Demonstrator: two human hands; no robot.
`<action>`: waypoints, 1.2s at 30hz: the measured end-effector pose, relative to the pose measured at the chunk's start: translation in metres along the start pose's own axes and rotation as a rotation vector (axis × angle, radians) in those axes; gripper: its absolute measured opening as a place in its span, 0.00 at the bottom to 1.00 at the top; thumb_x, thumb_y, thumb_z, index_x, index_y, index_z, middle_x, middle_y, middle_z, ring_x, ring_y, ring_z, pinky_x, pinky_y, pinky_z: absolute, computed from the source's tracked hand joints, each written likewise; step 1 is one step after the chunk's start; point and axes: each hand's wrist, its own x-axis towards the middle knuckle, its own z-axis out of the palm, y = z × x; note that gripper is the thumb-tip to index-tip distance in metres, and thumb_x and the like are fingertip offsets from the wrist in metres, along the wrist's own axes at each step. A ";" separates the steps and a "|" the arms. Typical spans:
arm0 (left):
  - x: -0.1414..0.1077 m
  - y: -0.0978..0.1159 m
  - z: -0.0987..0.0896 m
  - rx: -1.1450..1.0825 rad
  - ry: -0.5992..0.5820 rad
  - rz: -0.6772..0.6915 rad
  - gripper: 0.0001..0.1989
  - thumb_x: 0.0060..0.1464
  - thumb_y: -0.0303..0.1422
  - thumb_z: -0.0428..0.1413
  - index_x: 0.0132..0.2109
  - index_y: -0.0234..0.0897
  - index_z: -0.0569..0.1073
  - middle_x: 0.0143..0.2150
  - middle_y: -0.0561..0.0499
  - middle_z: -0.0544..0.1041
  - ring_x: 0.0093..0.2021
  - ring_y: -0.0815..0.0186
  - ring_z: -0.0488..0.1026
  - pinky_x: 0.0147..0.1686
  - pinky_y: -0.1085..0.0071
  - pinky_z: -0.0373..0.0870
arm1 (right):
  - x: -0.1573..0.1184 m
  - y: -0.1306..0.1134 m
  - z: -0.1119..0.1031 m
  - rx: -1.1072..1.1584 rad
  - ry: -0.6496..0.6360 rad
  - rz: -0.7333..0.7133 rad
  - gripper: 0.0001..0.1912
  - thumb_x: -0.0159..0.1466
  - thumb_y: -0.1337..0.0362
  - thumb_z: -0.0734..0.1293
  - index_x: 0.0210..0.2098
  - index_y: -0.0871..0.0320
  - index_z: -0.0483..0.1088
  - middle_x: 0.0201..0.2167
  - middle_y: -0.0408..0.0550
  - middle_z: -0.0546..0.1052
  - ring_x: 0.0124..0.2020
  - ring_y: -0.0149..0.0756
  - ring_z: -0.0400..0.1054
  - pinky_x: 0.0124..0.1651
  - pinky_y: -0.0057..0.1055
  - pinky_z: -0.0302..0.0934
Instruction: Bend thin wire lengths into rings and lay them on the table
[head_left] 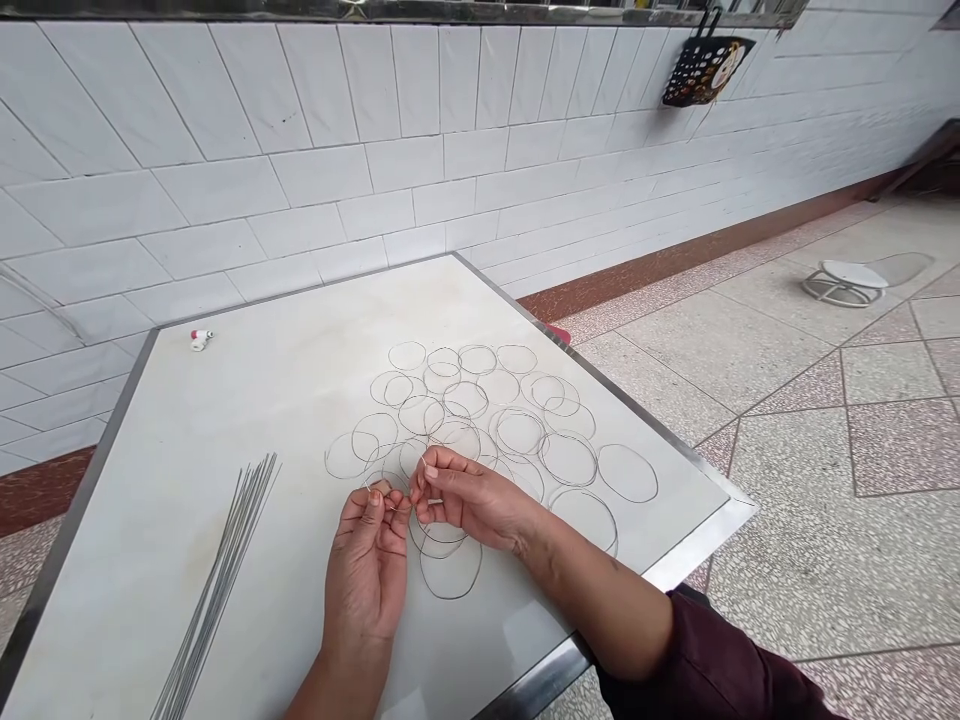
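My left hand (371, 550) and my right hand (465, 495) are close together above the table, each pinching part of a thin wire. Short wire ends poke out past both thumbs; the rest of the wire between the fingers is hard to make out. Behind and beneath the hands, many thin wire rings (570, 458) lie flat and overlapping on the white tabletop. To the left of my left hand lies a bundle of straight grey wires (217, 590), running toward the bottom edge of the view.
The white table (300, 340) has a metal edge and stands against a white tiled wall (405, 190). A small red and white object (200, 340) sits at its far left corner. A dark patterned bag (705, 72) hangs on the wall. A low round stool (844, 283) stands on the floor at right.
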 end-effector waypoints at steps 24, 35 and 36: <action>-0.005 0.004 0.000 0.206 -0.123 0.002 0.09 0.46 0.32 0.68 0.30 0.36 0.75 0.33 0.52 0.73 0.36 0.68 0.72 0.39 0.73 0.73 | 0.002 -0.006 -0.012 0.128 0.043 -0.034 0.07 0.60 0.63 0.73 0.33 0.60 0.73 0.27 0.42 0.68 0.28 0.27 0.59 0.35 0.25 0.57; -0.006 0.005 -0.002 0.299 -0.193 0.004 0.08 0.49 0.34 0.66 0.30 0.38 0.75 0.32 0.52 0.72 0.36 0.67 0.70 0.39 0.72 0.71 | 0.002 -0.008 -0.013 0.084 0.005 -0.014 0.09 0.63 0.59 0.69 0.33 0.60 0.72 0.25 0.41 0.64 0.28 0.28 0.57 0.35 0.26 0.56; -0.006 0.005 -0.002 0.318 -0.205 0.004 0.08 0.49 0.35 0.66 0.31 0.38 0.75 0.32 0.52 0.72 0.36 0.67 0.70 0.39 0.71 0.70 | 0.001 -0.008 -0.013 0.075 -0.008 -0.011 0.10 0.64 0.58 0.69 0.33 0.60 0.71 0.24 0.40 0.64 0.27 0.28 0.57 0.35 0.26 0.56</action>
